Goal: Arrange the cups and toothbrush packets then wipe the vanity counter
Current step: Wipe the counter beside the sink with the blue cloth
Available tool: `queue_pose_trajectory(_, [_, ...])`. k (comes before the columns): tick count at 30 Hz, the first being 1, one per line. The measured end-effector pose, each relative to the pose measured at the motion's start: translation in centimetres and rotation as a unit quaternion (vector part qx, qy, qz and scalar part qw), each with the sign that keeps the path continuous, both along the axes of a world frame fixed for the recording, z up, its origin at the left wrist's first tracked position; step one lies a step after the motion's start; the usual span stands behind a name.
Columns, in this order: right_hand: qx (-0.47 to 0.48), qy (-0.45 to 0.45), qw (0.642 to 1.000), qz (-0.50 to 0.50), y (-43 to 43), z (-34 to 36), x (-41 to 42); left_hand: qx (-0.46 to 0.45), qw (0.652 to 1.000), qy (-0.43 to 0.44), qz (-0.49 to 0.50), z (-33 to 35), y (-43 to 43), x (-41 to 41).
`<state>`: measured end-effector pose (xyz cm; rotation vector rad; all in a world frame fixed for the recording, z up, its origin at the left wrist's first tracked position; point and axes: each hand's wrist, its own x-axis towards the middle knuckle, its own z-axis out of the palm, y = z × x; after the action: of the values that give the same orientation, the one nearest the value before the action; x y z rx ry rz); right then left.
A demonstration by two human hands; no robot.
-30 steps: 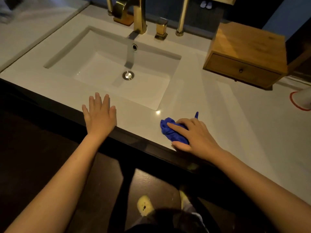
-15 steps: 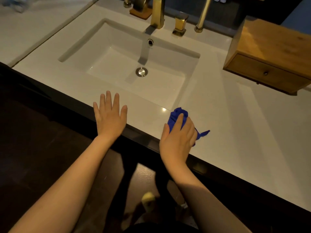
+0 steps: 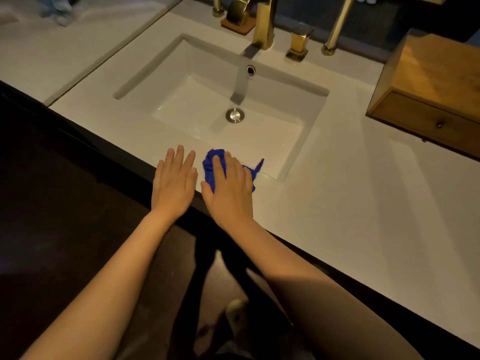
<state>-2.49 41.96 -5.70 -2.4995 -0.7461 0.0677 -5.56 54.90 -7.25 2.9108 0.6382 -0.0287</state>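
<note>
A crumpled blue cloth lies on the white vanity counter, on the narrow strip between the sink and the front edge. My right hand presses flat on top of the cloth and covers most of it. Just to its left, my left hand rests flat on the counter, fingers apart, holding nothing. The two hands almost touch. No cups or toothbrush packets are in view.
A gold faucet with handles stands behind the sink. A wooden drawer box sits at the right rear of the counter. The counter's dark front edge runs diagonally, with dark floor below it.
My right hand has slid the blue cloth leftward along the counter's front strip, ending up beside my left hand. The left hand has stayed flat on the counter.
</note>
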Motion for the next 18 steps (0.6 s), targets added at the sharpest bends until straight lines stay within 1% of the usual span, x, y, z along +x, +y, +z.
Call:
queue_pose_trajectory(3, [0.043, -0.018, 0.991, 0.126, -1.7, -0.3, 1.0, 0.017, 0.999, -0.008, 0.037, 0.2, -1.0, -0.5])
queue_pose_trajectory(5, [0.040, -0.013, 0.980, 0.197, -3.5, -0.4, 1.7, 0.017, 0.998, -0.021, 0.054, 0.2, -1.5, -0.8])
queue_pose_trajectory(8, [0.043, -0.012, 0.968, 0.249, -6.9, -0.3, 1.9, -0.010, 0.998, -0.030, 0.059, 0.1, -1.8, -1.0])
queue_pose_trajectory(12, [0.038, -0.015, 0.969, 0.242, -11.8, -0.5, 3.1, -0.039, 0.996, -0.045, 0.071, -0.1, -2.5, -1.2])
queue_pose_trajectory(18, [0.041, -0.043, 0.990, 0.129, -16.5, -0.8, 7.1, -0.057, 0.993, -0.063, 0.077, -0.4, -3.5, -1.6])
